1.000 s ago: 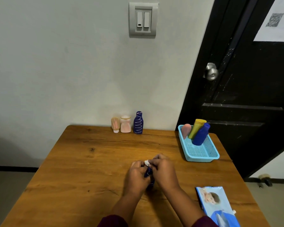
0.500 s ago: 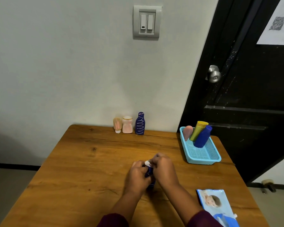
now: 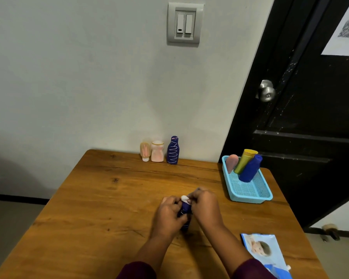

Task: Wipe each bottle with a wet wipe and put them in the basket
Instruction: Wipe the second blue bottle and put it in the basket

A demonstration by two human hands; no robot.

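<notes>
Bare counter [image 3: 93,198] wood runs down the left half and beyond centre. Obstructions: at centre, left hand [image 3: 168,215] and right hand [image 3: 205,206] round a dark blue bottle [image 3: 185,208]; three small bottles [image 3: 157,152] along the far edge by the wall [image 3: 89,97]; blue basket [image 3: 250,196] far right, its near half open; wipes pack [image 3: 266,252] near right corner.

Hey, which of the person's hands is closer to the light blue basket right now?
Right. The right hand, pinching the wipe at the top of the bottle, lies just left of the basket; the left hand grips the bottle farther left.
</notes>
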